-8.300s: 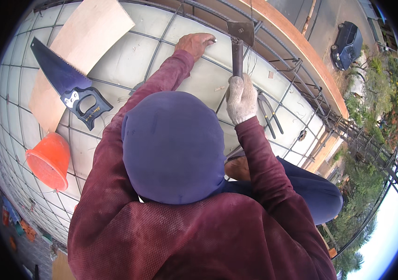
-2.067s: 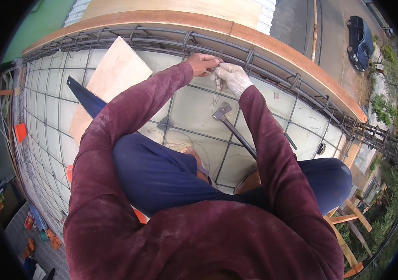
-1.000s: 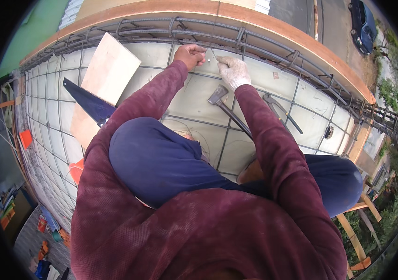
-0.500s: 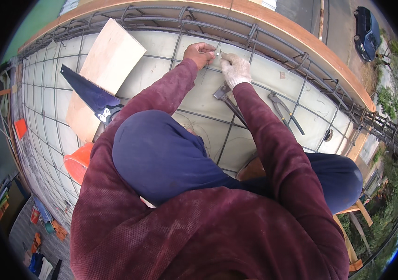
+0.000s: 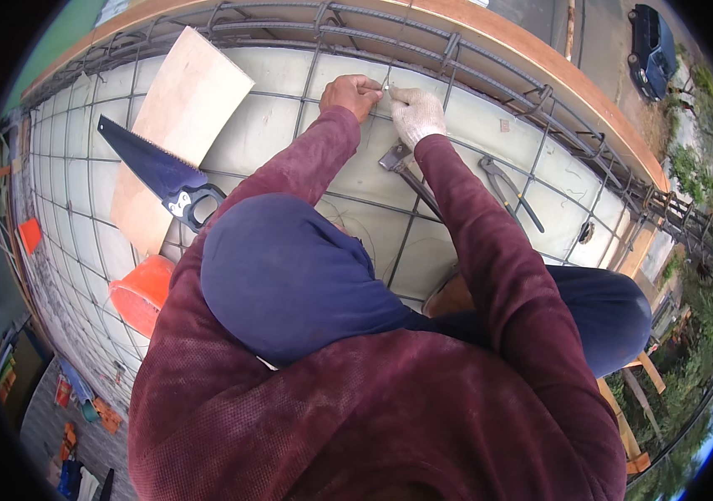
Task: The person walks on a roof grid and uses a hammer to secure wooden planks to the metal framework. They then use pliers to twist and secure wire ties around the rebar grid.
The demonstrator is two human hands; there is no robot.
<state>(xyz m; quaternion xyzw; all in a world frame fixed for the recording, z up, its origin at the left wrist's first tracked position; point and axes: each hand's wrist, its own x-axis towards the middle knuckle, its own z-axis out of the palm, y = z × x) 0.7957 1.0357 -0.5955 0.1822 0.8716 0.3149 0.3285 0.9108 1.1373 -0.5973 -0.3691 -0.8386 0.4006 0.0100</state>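
My bare left hand (image 5: pixel 351 94) and my right hand (image 5: pixel 417 115) in a pale knit glove meet over the far part of the rebar grid (image 5: pixel 310 79). Both are closed, with fingertips pinched at a thin wire (image 5: pixel 389 73) that runs up toward the bars at the edge. A small whitish bit shows between the fingertips; its kind I cannot make out. Just below my gloved hand a hammer (image 5: pixel 395 157) lies on the grid, its handle partly behind my right forearm. Pincers (image 5: pixel 510 190) with dark handles rest to its right.
At left, a handsaw (image 5: pixel 149 167) lies partly over a plywood board (image 5: pixel 193 96). An orange bucket (image 5: pixel 141 292) stands beside my left arm. Thicker rebar (image 5: pixel 390 37) runs along the wooden form edge (image 5: pixel 490 40); beyond and below are a road and a parked car (image 5: pixel 653 52).
Both hands have shifted only slightly and stay together at the wire. The view has moved a little, so the saw, board and bucket sit slightly farther left.
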